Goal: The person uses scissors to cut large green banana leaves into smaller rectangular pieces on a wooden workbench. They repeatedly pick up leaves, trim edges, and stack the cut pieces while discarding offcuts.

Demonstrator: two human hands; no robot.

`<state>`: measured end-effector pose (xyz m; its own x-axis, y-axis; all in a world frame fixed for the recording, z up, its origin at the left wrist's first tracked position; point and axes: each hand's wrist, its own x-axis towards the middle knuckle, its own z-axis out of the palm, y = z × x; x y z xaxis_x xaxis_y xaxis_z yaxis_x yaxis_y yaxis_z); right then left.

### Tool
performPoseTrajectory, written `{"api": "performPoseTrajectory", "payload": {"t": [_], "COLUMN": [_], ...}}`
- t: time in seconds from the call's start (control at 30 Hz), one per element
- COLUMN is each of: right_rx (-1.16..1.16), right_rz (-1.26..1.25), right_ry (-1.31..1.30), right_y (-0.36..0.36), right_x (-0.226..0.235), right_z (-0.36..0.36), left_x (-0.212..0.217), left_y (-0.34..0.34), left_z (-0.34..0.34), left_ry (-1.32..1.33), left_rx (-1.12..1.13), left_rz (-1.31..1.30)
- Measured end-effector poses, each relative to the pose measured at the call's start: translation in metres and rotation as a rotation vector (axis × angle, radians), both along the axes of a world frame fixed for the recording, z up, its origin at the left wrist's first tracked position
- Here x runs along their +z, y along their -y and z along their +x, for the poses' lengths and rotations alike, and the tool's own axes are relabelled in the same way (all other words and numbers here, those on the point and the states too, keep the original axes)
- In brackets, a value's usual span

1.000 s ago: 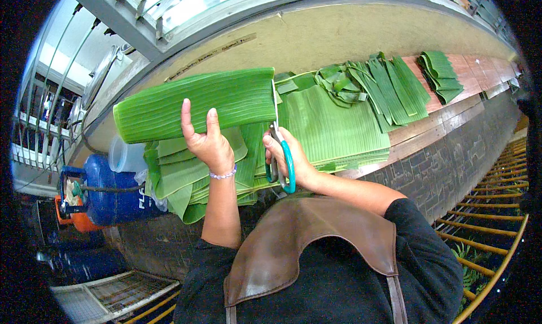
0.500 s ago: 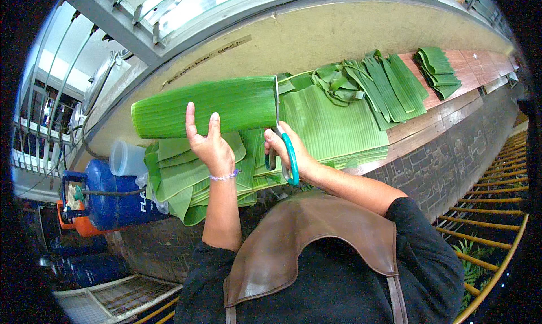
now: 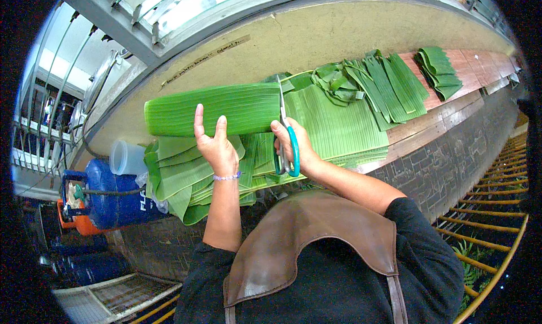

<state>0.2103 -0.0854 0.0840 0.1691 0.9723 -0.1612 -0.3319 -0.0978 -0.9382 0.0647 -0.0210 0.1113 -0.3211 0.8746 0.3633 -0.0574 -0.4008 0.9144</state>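
A long green banana leaf piece [image 3: 248,101] is held up in my left hand [image 3: 217,150], index finger and thumb on its near face. My remaining left fingers are hidden behind it. My right hand [image 3: 299,140] grips scissors [image 3: 295,154] with teal handles, fingers through the loops. Their blades point away from me, along the leaf's right edge. Below and beyond the held piece lie stacked banana leaf sheets [image 3: 327,121], with others at the left [image 3: 186,171].
Crumpled leaf scraps [image 3: 337,86], cut strips [image 3: 395,90] and a folded leaf bundle [image 3: 437,73] lie rightward on the reddish board [image 3: 471,70]. A clear plastic tub [image 3: 125,157] and blue water jug [image 3: 113,191] stand left. Yellow railing [image 3: 491,242] borders the right.
The held leaf piece and my left hand have shifted slightly right and toward me. The scissors' handles have come closer together, and my right hand has moved slightly right.
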Motion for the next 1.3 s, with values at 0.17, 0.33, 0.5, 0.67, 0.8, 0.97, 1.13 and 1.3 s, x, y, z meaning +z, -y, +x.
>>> {"api": "performPoseTrajectory", "payload": {"t": [0.17, 0.33, 0.5, 0.67, 0.8, 0.97, 1.13, 1.3], "right_rx": [0.044, 0.513, 0.876, 1.012, 1.065, 1.111, 1.175, 1.151], "right_rz": [0.05, 0.083, 0.083, 0.138, 0.169, 0.171, 0.017, 0.025], "right_ry": [-0.009, 0.197, 0.356, 0.476, 0.577, 0.555, 0.469, 0.525], "right_y": [-0.003, 0.015, 0.03, 0.028, 0.019, 0.014, 0.01, 0.007], "right_x": [-0.007, -0.008, 0.01, 0.028, 0.031, 0.035, 0.04, 0.038], "right_z": [0.017, 0.069, 0.085, 0.075, 0.066, 0.056, 0.051, 0.048], "left_x": [-0.001, 0.008, 0.012, 0.01, 0.008, 0.007, 0.008, 0.012], "left_y": [-0.013, -0.031, -0.039, -0.038, -0.034, -0.033, -0.035, -0.034], "left_z": [-0.019, -0.054, -0.072, -0.071, -0.067, -0.065, -0.067, -0.063], "left_ry": [0.212, 0.293, 0.301, 0.28, 0.23, 0.104, 0.002, -0.038], "left_rx": [-0.192, -0.401, -0.495, -0.546, -0.578, -0.543, -0.513, -0.51], "left_rz": [-0.106, -0.2, -0.204, -0.276, -0.286, -0.225, -0.159, -0.111]}}
